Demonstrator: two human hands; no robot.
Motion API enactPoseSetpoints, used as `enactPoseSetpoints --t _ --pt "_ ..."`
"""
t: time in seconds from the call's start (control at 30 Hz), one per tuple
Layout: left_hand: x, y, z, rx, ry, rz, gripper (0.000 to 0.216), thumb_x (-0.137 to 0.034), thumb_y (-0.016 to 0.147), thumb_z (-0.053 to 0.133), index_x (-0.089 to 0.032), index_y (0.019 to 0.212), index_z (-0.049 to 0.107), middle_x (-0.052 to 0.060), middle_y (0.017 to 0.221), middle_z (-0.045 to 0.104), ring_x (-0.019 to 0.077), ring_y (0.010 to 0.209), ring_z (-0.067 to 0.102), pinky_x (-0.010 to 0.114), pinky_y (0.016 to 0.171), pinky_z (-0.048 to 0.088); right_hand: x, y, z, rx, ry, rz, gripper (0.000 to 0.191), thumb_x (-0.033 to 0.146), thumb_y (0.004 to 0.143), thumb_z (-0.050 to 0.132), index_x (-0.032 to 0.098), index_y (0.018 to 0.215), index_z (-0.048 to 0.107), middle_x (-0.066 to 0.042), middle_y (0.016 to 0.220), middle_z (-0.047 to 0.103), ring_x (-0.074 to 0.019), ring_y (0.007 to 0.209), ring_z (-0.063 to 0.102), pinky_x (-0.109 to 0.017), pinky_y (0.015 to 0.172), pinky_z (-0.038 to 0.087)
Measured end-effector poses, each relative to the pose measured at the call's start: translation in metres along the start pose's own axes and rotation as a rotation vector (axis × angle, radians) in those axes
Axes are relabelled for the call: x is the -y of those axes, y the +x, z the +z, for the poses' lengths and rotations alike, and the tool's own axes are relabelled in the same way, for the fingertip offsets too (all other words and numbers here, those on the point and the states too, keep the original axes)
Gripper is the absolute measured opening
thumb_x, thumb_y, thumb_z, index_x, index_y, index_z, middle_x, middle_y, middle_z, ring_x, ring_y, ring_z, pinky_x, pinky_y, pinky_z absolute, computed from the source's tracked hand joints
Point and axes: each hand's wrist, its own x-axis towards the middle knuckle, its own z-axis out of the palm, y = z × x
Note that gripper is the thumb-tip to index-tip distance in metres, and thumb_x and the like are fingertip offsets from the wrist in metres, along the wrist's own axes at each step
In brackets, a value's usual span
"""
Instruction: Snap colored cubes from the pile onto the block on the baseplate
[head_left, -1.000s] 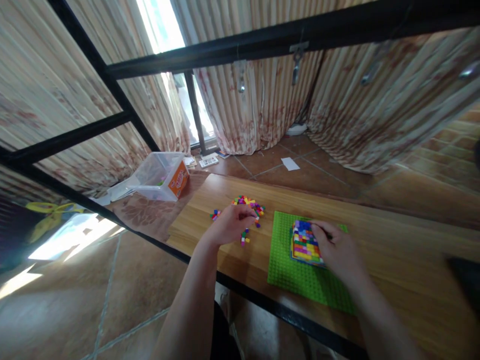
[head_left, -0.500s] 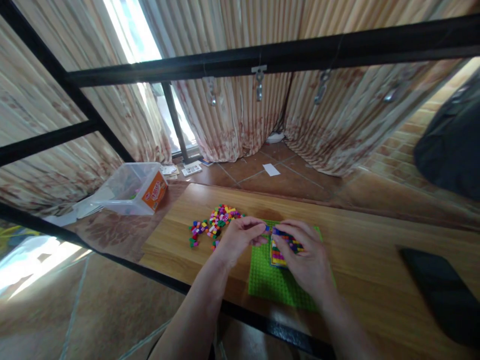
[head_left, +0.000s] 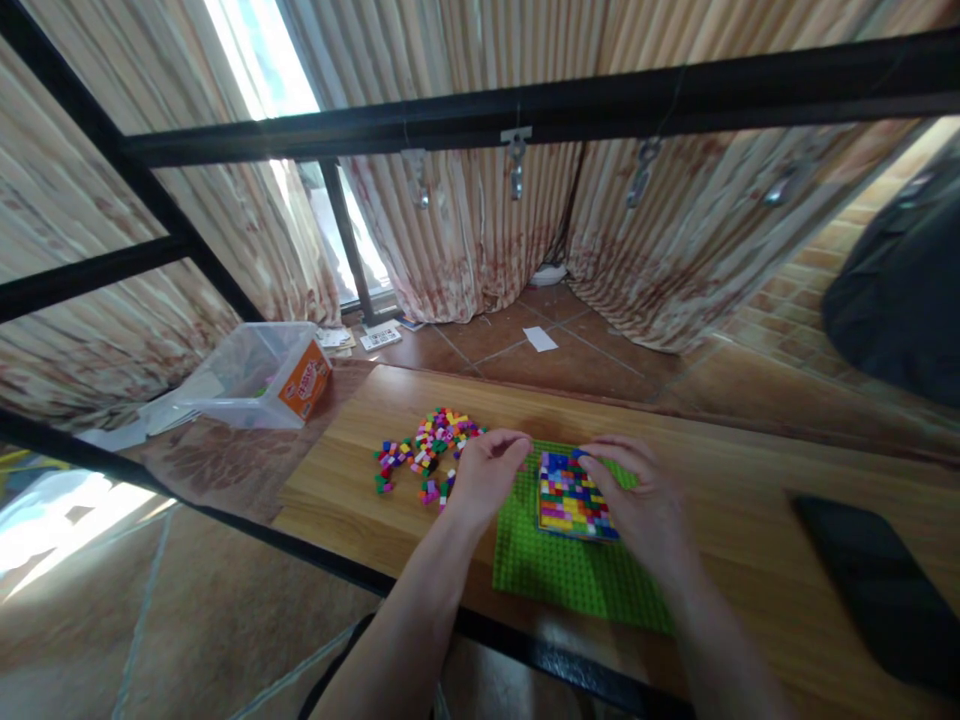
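Multicoloured rectangular block of small plastic bricks [head_left: 570,505], lying flat on a square green studded baseplate [head_left: 555,575] near the middle of a wood-grain table [head_left: 742,490]. From left to right: a clear plastic bin with an orange label [head_left: 247,410] stands on the floor beyond the table's left edge. On the table, towards its far left corner, lies a scattered heap of loose multicoloured bricks [head_left: 442,435]; a few sit apart, nearer the left edge. Just right of the heap, the left hand [head_left: 486,472] is raised with thumb and forefinger brought together, by the baseplate's far left corner; whether a brick lies between them cannot be told. Half a second ago these fingertips held out a blue brick beside the block. Next comes the block, its upper surface now largely exposed, since the right hand [head_left: 646,500], which covered much of it, has drawn back to the right. Its thumb and forefinger now pinch a small blue brick [head_left: 578,453] at the block's far edge. The change suggests that one brick has passed from left hand to right, and that placing it is the step in hand. Farther right, towards the table's right end, lies a flat black rectangular object [head_left: 870,580].
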Motion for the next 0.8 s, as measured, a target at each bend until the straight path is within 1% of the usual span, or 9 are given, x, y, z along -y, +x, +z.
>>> enactPoseSetpoints --t 0.1,0.2,0.27,0.47,0.63,0.8 --pt "0.011 0.007 0.002 -0.039 0.050 0.045 0.020 -0.023 0.084 0.060 -0.014 0.097 0.073 0.007 0.094 0.075 0.0143 0.082 0.066 0.024 0.072 0.051 -0.007 0.001 -0.002 0.058 -0.015 0.042 0.027 0.048 0.084 0.062 0.025 0.088 0.077 -0.007 0.108 0.066 -0.0239 0.104 0.062 -0.045 0.098 0.046" --pt "0.020 0.011 0.008 -0.008 0.046 0.099 0.020 -0.019 0.084 0.058 -0.014 0.098 0.072 0.007 0.101 0.075 0.0163 0.091 0.067 0.028 0.085 0.052 -0.008 -0.001 0.002 0.115 -0.015 0.052 0.024 0.046 0.083 0.064 0.026 0.085 0.077 -0.007 0.108 0.066 -0.0236 0.104 0.061 -0.045 0.097 0.046" --pt "0.023 0.012 0.012 0.023 0.049 0.119 0.021 -0.019 0.085 0.058 -0.014 0.099 0.072 0.007 0.102 0.075 0.0168 0.094 0.067 0.029 0.089 0.052 -0.007 -0.001 0.006 0.111 -0.012 0.057 0.022 0.045 0.081 0.066 0.026 0.084 0.077 -0.007 0.108 0.066 -0.0236 0.103 0.062 -0.045 0.096 0.046" --pt "0.024 0.013 0.020 0.083 0.020 0.108 0.023 -0.018 0.084 0.058 -0.015 0.101 0.073 0.007 0.103 0.075 0.0169 0.093 0.068 0.029 0.089 0.053 -0.007 0.002 0.012 0.065 -0.001 0.061 0.021 0.044 0.078 0.067 0.025 0.079 0.075 -0.007 0.103 0.068 -0.0240 0.100 0.062 -0.046 0.096 0.045" --pt "0.028 0.015 0.024 0.091 -0.009 0.089 0.022 -0.018 0.082 0.060 -0.015 0.099 0.073 0.007 0.103 0.075 0.0171 0.093 0.068 0.028 0.088 0.053 -0.004 0.004 0.013 0.071 0.025 0.082 0.019 0.040 0.076 0.067 0.023 0.080 0.072 -0.007 0.099 0.069 -0.0235 0.097 0.063 -0.044 0.093 0.047" --pt "0.029 0.015 0.028 0.078 -0.005 0.107 0.021 -0.020 0.077 0.067 -0.014 0.096 0.074 0.008 0.095 0.075 0.0166 0.085 0.068 0.028 0.082 0.054 0.001 0.004 0.015 0.093 0.025 0.124 0.021 0.040 0.075 0.066 0.022 0.084 0.071 -0.007 0.093 0.072 -0.0228 0.090 0.065 -0.041 0.086 0.049"
